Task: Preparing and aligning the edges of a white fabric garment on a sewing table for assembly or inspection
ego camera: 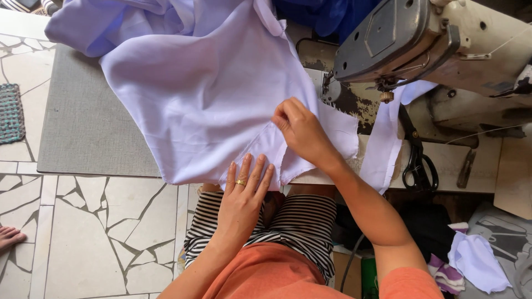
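A large piece of pale lilac cloth (205,94) lies spread over the grey sewing table (83,133) and hangs over its near edge. My left hand (244,191), with a ring on one finger, rests flat with fingers apart on the cloth's hanging hem. My right hand (299,130) pinches a fold of the same cloth between thumb and fingers, just left of the sewing machine (421,39). A narrow strip of the cloth (385,138) runs under the machine's head and droops over the table edge.
Black scissors (418,160) lie on the table right of the strip. Blue fabric (327,16) is piled behind the machine. Cloth scraps (471,260) lie at lower right. A tiled floor (83,232) is at left, with another person's toes (10,237) and a woven mat (11,113).
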